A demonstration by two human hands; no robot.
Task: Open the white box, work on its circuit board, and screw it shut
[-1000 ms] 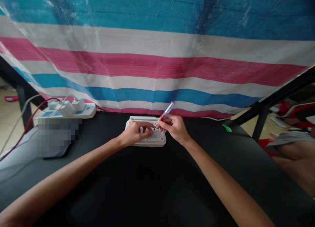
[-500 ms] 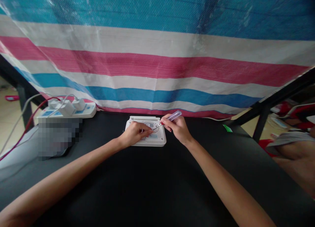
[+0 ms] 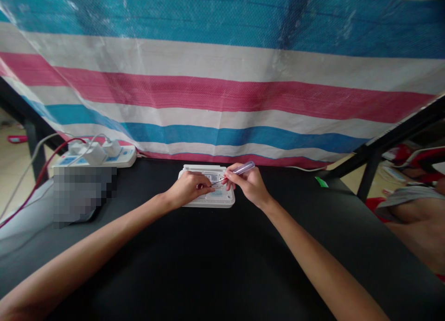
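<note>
A white router (image 3: 222, 201) lies flat on the black table, its vented, labelled face up and a bar like a folded antenna (image 3: 205, 167) along its far edge. My right hand (image 3: 251, 184) is closed round a screwdriver (image 3: 244, 168) with a clear purplish handle. The thin metal shaft slants down to the left over the router. My left hand (image 3: 190, 186) is over the router's left part, thumb and fingers pinched together at the screwdriver's tip. What those fingers hold, if anything, is too small to make out.
A white power strip (image 3: 125, 156) with plugged-in chargers and cables stands at the back left, beside a dark blurred-out object (image 3: 79, 195). A small green packet (image 3: 321, 182) lies at the right. A striped tarp (image 3: 222, 93) hangs behind the table. Another person's bare limb (image 3: 417, 219) shows at right.
My right hand has shifted slightly left and down, and the screwdriver's tip has moved left to my left fingertips. My left hand has barely moved; the router is in the same place.
</note>
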